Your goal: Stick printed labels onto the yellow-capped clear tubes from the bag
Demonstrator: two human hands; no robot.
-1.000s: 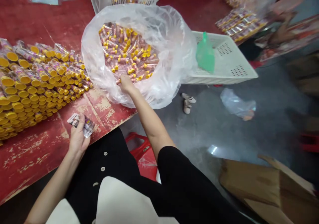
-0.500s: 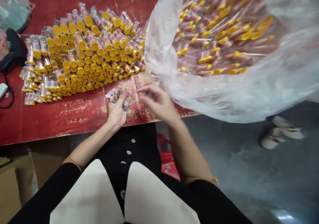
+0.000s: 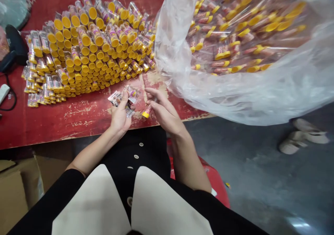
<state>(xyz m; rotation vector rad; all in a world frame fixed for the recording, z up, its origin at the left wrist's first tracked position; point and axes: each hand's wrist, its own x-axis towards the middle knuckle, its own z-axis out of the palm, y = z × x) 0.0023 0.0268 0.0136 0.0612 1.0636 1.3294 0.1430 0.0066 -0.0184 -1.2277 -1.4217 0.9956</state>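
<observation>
My left hand [image 3: 120, 118] is closed, with the thumb pressing down on a small bunch of printed clear plastic pieces [image 3: 114, 98] that look like sleeves or labels. To its right, my right hand [image 3: 168, 116] grips a small pinkish tube with a yellow cap [image 3: 146, 114] near the fingertips. The capped end points down toward the table's front edge. Part of the tube is hidden behind the fingers. The two hands are close together but apart, over the worn red table [image 3: 86, 123].
Behind my left hand is a large stack of yellow-capped tubes [image 3: 91, 59]. A big clear plastic bag [image 3: 235, 95] at the right holds many loose tubes. A black handheld device [image 3: 16, 45] lies at far left. Shoes [image 3: 302, 137] are on the floor, and a red stool [image 3: 215, 182] stands below.
A yellow-capped tube now shows in my right hand, which was blurred with none visible before. My left hand still holds the plastic pieces. The view has shifted slightly.
</observation>
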